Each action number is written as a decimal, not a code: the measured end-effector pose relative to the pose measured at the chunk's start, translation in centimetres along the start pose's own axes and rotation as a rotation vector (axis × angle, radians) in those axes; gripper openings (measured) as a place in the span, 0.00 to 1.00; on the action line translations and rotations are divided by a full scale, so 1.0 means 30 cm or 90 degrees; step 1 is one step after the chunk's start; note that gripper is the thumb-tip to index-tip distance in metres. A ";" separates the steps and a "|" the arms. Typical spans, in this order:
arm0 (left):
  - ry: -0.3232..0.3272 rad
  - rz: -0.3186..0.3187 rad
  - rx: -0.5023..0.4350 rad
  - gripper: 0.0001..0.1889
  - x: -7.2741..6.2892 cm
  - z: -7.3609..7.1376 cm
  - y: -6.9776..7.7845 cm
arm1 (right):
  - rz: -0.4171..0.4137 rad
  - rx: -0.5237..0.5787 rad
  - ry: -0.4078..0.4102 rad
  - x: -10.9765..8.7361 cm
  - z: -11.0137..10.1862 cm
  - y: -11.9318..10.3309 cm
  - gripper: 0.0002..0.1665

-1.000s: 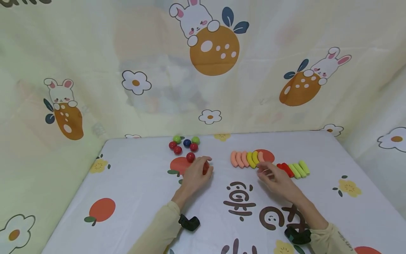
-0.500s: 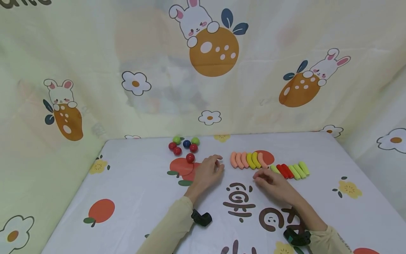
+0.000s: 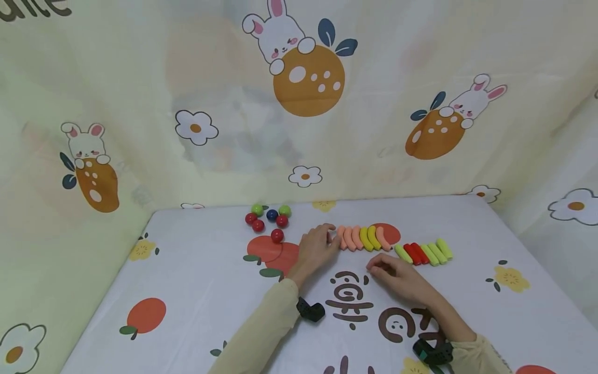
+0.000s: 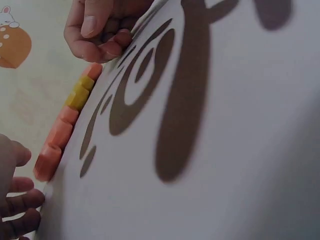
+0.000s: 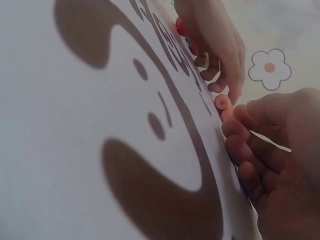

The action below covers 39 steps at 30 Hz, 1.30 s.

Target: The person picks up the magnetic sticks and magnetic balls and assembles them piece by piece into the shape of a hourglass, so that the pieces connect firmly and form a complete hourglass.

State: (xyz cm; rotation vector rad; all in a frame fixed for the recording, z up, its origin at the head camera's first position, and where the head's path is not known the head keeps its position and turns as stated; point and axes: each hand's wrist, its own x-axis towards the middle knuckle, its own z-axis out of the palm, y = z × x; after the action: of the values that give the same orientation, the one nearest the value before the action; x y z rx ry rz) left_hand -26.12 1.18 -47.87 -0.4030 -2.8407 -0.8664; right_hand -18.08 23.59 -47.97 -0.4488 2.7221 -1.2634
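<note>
In the head view my left hand (image 3: 319, 248) is at the left end of a row of curved beads, fingertips right beside the first salmon-orange bead (image 3: 342, 238). Its fingers are loosely bent. The row has several salmon-orange beads and two yellow beads (image 3: 367, 239), lying side by side. My right hand (image 3: 401, 275) hovers just in front of the row, fingers loosely curled, with nothing visible in them. Beyond it lie straight beads: light green (image 3: 404, 253), red (image 3: 416, 253) and more light green. The right wrist view shows a hole in the end of one salmon-orange bead (image 5: 222, 103).
At the back left sits a loose group of round beads: red (image 3: 277, 235), green (image 3: 284, 210) and dark blue (image 3: 272, 215). A white printed cloth (image 3: 196, 296) covers the table. Behind it hangs a cream curtain (image 3: 224, 171) with printed rabbits and flowers.
My left hand has moved right, from beside the red round beads to the curved row's left end. My right hand has drawn back slightly toward me and left, uncovering the nearest light green bead.
</note>
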 end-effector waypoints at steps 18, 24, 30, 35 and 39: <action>-0.068 -0.010 0.071 0.18 0.054 -0.021 0.024 | -0.002 0.013 -0.015 0.007 0.009 -0.019 0.10; -0.084 -0.049 0.058 0.17 0.051 -0.027 0.029 | 0.002 0.016 -0.013 0.004 0.011 -0.011 0.10; -0.091 -0.071 0.047 0.16 0.047 -0.029 0.029 | 0.002 0.010 -0.011 0.000 0.013 -0.010 0.09; -0.097 -0.084 0.030 0.15 0.040 -0.032 0.030 | 0.002 0.009 -0.007 -0.007 0.010 -0.014 0.09; -0.098 -0.087 0.024 0.15 0.035 -0.032 0.030 | 0.000 0.010 -0.005 -0.011 0.005 -0.013 0.09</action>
State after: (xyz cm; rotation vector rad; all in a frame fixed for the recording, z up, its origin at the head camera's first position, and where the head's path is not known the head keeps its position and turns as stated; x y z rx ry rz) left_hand -26.79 1.56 -46.38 -0.2841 -3.0520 -0.8370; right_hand -17.63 23.34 -47.78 -0.4521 2.7045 -1.2787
